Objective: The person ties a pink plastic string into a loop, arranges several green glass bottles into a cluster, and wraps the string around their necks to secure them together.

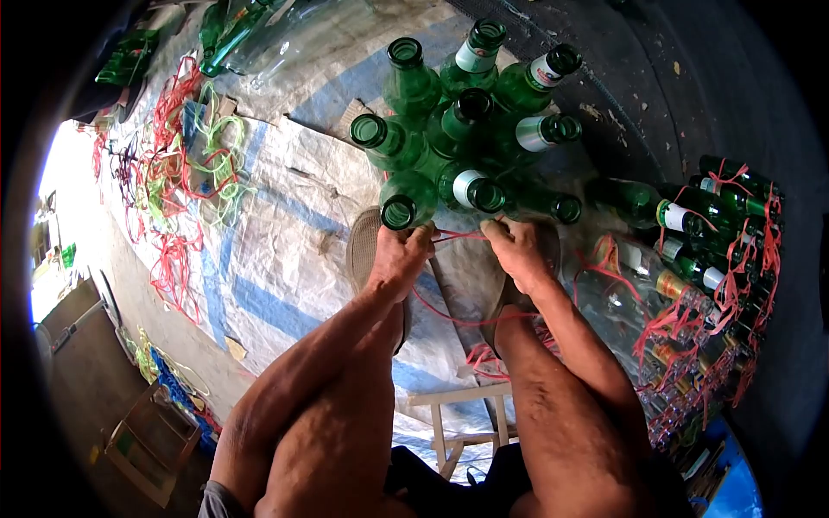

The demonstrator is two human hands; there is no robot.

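Several green glass bottles (pixel 455 129) stand upright in a tight cluster in front of my feet, some with white neck labels. My left hand (pixel 404 257) is closed in a pinch on red plastic twine (pixel 458 236), just below the nearest left bottle (pixel 406 200). At the same height, my right hand (pixel 518 252) pinches the twine too, close to the bottles on the near right. A short length runs taut between both hands at the cluster's near side. From there a loose strand curves down between my legs. Whether the twine circles the whole cluster is hidden.
Tied bundles of bottles (pixel 691 216) lie along the right with red twine around them. Tangled red and green twine (pixel 181 164) lies on the woven sheet (pixel 285 250) at left. A wooden stool (pixel 466 397) shows between my legs. Loose bottles (pixel 237 34) lie at the upper left.
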